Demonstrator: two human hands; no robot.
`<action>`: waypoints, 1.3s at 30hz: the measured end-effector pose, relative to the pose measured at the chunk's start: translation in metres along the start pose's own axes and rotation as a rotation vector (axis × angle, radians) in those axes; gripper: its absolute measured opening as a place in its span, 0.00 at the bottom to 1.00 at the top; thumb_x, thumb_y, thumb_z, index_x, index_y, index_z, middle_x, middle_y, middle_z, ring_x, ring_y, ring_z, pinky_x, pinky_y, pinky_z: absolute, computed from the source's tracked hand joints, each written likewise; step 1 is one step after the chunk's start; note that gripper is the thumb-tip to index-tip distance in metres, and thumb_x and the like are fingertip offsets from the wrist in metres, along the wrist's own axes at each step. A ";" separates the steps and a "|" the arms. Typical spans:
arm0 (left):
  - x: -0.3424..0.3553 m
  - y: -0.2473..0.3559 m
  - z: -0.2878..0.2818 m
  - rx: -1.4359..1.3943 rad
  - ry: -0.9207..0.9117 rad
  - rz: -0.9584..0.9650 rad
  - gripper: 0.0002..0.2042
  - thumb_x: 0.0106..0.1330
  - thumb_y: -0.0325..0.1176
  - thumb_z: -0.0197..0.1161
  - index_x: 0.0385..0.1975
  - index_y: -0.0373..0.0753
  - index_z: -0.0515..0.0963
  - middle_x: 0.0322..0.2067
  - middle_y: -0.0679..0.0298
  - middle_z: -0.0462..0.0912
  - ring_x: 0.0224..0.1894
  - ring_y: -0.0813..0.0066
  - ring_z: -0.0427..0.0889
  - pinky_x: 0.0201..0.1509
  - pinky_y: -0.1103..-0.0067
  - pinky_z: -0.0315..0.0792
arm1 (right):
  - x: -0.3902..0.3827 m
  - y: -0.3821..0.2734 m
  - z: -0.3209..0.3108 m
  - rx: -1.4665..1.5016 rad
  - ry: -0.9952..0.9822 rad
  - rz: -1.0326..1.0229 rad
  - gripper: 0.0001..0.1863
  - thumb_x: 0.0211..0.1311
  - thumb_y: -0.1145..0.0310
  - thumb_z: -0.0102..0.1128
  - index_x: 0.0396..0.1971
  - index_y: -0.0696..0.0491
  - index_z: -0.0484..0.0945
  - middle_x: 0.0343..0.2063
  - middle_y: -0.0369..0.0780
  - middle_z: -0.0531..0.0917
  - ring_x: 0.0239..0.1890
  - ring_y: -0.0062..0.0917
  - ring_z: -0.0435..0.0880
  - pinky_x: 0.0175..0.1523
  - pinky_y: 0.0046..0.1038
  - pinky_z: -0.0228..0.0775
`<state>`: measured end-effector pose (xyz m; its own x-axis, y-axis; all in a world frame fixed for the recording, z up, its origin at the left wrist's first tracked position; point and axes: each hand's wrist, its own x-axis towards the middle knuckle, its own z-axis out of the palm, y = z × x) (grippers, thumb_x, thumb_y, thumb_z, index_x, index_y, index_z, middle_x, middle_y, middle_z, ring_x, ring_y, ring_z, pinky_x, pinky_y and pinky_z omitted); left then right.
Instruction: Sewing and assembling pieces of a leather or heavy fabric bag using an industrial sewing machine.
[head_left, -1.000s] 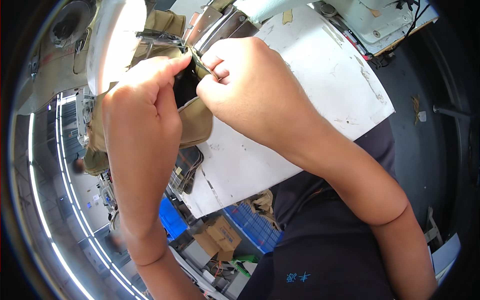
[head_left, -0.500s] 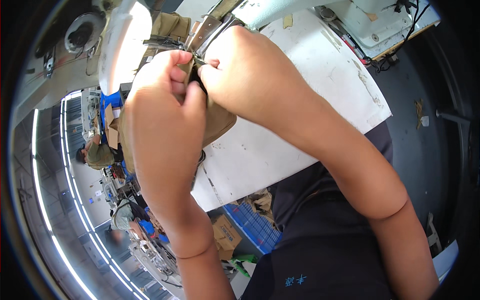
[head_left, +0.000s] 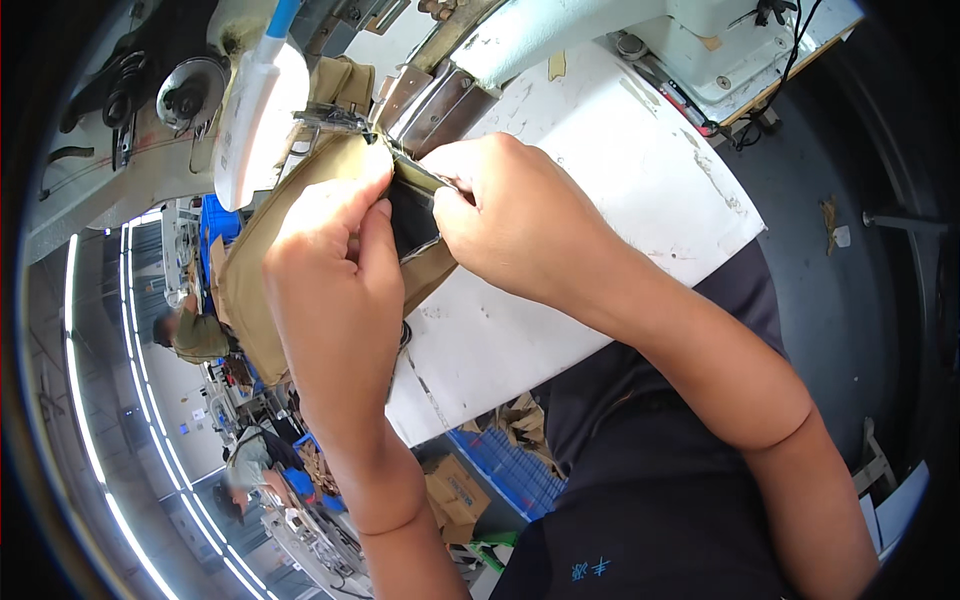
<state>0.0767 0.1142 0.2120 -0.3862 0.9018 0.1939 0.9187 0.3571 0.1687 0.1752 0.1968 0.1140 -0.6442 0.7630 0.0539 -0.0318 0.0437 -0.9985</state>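
Note:
A tan fabric piece (head_left: 262, 300) with a dark inner layer (head_left: 411, 220) lies under a sewing machine's presser foot (head_left: 377, 128). My left hand (head_left: 335, 225) pinches the fabric between thumb and fingers, just in front of the foot. The right hand (head_left: 500, 205) grips the edge on the other side, thumb and fingertips closed on it. Between both hands the edge is stretched, and the dark layer shows in the gap. Beside the foot sits a metal plate guide (head_left: 440, 110). My left fingertips and part of the fabric under the left hand are hidden.
The white worktable (head_left: 520, 330) spreads under my right forearm. The pale machine arm (head_left: 560, 40) crosses the top. A bright lamp (head_left: 265, 110) hangs at upper left. Below the table are a blue crate (head_left: 515, 480) and a cardboard box (head_left: 455, 495). Other people sit at machines far left.
Both hands have drawn back from the metal guide toward me and now sit lower. More tan fabric and the dark layer are exposed. The view has shifted slightly.

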 end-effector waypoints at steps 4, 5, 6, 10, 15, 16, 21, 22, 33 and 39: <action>-0.003 -0.005 0.009 -0.216 0.031 -0.113 0.09 0.68 0.22 0.65 0.45 0.29 0.87 0.28 0.50 0.84 0.23 0.67 0.79 0.33 0.73 0.73 | -0.002 0.015 0.008 0.331 -0.028 -0.008 0.09 0.63 0.76 0.53 0.32 0.63 0.82 0.18 0.45 0.79 0.20 0.31 0.77 0.30 0.36 0.68; -0.003 -0.005 0.009 -0.220 0.037 -0.110 0.09 0.68 0.22 0.65 0.45 0.29 0.87 0.28 0.50 0.84 0.23 0.67 0.79 0.33 0.73 0.73 | -0.003 0.019 0.010 0.507 -0.061 0.020 0.09 0.65 0.76 0.53 0.35 0.63 0.83 0.17 0.36 0.77 0.18 0.18 0.71 0.26 0.29 0.64; -0.003 -0.005 0.010 -0.211 0.031 -0.084 0.09 0.68 0.21 0.65 0.45 0.29 0.87 0.29 0.51 0.85 0.24 0.67 0.80 0.34 0.74 0.74 | -0.003 0.023 0.013 0.502 -0.062 0.015 0.09 0.65 0.76 0.53 0.35 0.63 0.83 0.17 0.36 0.77 0.18 0.18 0.71 0.26 0.29 0.64; -0.005 -0.010 0.013 -0.148 0.086 0.059 0.09 0.68 0.21 0.65 0.44 0.28 0.87 0.33 0.50 0.88 0.29 0.68 0.84 0.38 0.76 0.76 | -0.004 0.029 0.016 0.665 -0.113 0.022 0.11 0.72 0.76 0.52 0.43 0.60 0.85 0.21 0.25 0.74 0.22 0.06 0.63 0.25 0.18 0.55; -0.002 -0.003 0.005 -0.232 0.014 -0.081 0.08 0.67 0.21 0.66 0.44 0.28 0.86 0.34 0.49 0.88 0.34 0.62 0.86 0.42 0.73 0.77 | -0.003 0.026 0.013 0.754 -0.134 0.068 0.11 0.72 0.76 0.54 0.46 0.60 0.85 0.24 0.25 0.76 0.23 0.06 0.64 0.25 0.19 0.56; -0.002 -0.004 0.007 -0.242 0.023 -0.048 0.09 0.67 0.20 0.66 0.44 0.28 0.86 0.34 0.49 0.88 0.33 0.61 0.86 0.43 0.73 0.77 | -0.003 0.027 0.013 0.754 -0.141 0.065 0.11 0.72 0.76 0.54 0.46 0.60 0.85 0.24 0.25 0.76 0.23 0.06 0.64 0.25 0.19 0.56; 0.001 0.002 0.011 -0.197 0.065 -0.001 0.09 0.67 0.20 0.64 0.45 0.28 0.86 0.34 0.47 0.87 0.32 0.57 0.84 0.42 0.72 0.77 | 0.003 0.028 0.011 0.669 -0.141 0.047 0.12 0.72 0.76 0.54 0.47 0.60 0.85 0.24 0.26 0.77 0.23 0.05 0.65 0.25 0.19 0.57; 0.003 0.005 0.012 -0.195 0.065 -0.020 0.09 0.67 0.20 0.64 0.45 0.28 0.86 0.34 0.47 0.86 0.32 0.56 0.84 0.41 0.71 0.76 | 0.003 0.026 0.011 0.671 -0.146 0.049 0.12 0.72 0.76 0.54 0.47 0.60 0.85 0.24 0.26 0.77 0.23 0.05 0.65 0.25 0.19 0.57; 0.013 0.009 0.022 -0.139 0.160 -0.029 0.08 0.68 0.23 0.66 0.42 0.28 0.88 0.30 0.46 0.85 0.29 0.54 0.84 0.36 0.68 0.75 | 0.011 0.018 0.018 0.619 0.128 0.004 0.07 0.67 0.75 0.61 0.31 0.62 0.83 0.17 0.32 0.77 0.23 0.09 0.67 0.27 0.23 0.59; 0.010 0.007 0.020 0.101 0.136 0.056 0.08 0.65 0.23 0.67 0.43 0.29 0.84 0.33 0.47 0.87 0.33 0.50 0.86 0.41 0.64 0.77 | 0.015 0.017 0.024 0.481 0.228 -0.057 0.09 0.60 0.71 0.65 0.26 0.63 0.80 0.18 0.45 0.79 0.20 0.25 0.75 0.30 0.31 0.67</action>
<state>0.0808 0.1300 0.1961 -0.3357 0.8822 0.3303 0.9401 0.3361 0.0578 0.1466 0.1936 0.0981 -0.4505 0.8911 0.0544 -0.4432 -0.1703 -0.8801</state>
